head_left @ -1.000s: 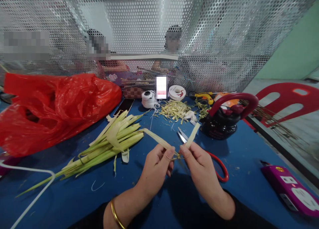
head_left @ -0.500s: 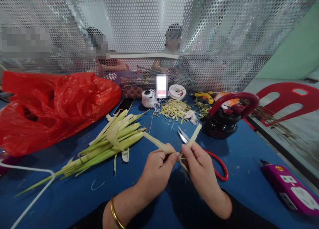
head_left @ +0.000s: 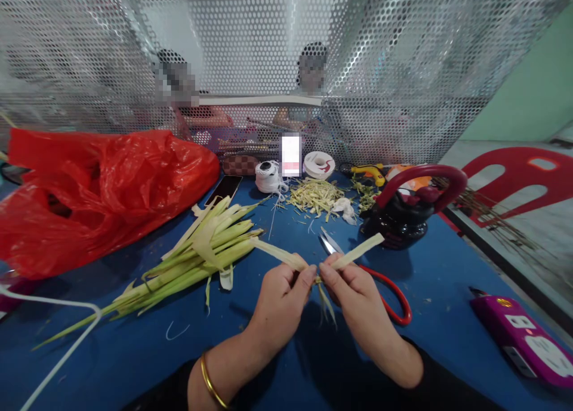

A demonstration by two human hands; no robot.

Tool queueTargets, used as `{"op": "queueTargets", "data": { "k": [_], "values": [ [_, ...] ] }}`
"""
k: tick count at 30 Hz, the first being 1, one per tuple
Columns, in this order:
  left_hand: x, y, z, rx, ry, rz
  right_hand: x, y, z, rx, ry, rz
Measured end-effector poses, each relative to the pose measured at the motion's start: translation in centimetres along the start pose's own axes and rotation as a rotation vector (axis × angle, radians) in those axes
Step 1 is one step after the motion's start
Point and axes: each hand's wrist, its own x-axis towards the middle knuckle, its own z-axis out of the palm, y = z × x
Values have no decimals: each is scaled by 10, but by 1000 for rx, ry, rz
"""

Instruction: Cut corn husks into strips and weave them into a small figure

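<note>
Between thumb and fingers, my left hand (head_left: pixel 283 303) pinches a pale husk strip (head_left: pixel 275 252) that reaches up and left to the bundle. My right hand (head_left: pixel 358 297) pinches another flat pale length (head_left: pixel 363 249) pointing up and right. Both lengths come together between my thumbs, where frayed ends (head_left: pixel 327 306) hang down. Whether it is one piece or two I cannot tell. Scissors with red handles (head_left: pixel 398 297) lie on the blue table behind my right hand, which partly covers them. On the left rests a bundle of yellow-green husks (head_left: pixel 192 274).
A red plastic bag (head_left: pixel 111 190) fills the left. Along the back are a phone (head_left: pixel 227 190), white string (head_left: pixel 267 177), a white spool (head_left: pixel 319 164) and plant scraps (head_left: pixel 316 197). A black pot with a red handle (head_left: pixel 396 220) and a purple power strip (head_left: pixel 519 333) stand right.
The right length of husk has swung down and outward to the right, now lying flatter. My hands have drawn slightly closer at the join, and the frayed ends hang more visibly below.
</note>
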Motion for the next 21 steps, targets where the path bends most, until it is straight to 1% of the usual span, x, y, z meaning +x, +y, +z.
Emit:
{"op": "queueTargets", "data": {
  "k": [2, 6, 11, 13, 17, 19, 21],
  "values": [
    [-1, 2, 0, 11, -8, 26, -1, 1, 0, 3, 19, -25],
    [-3, 7, 0, 28, 11, 58, -3, 0, 0, -1, 9, -48],
    [-2, 3, 1, -47, 6, -14, -4, -1, 0, -8, -14, -116],
    [-1, 1, 1, -67, 4, -35, -4, 1, 1, 15, -39, -91],
    [0, 1, 0, -39, 37, -41, -3, 0, 1, 106, -84, 8],
    [1, 2, 0, -48, 41, -55, -2, -2, 1, 110, -106, 13],
    [0, 3, 0, -77, 21, -94, -3, -4, 1, 98, -122, 10]
  ]
}}
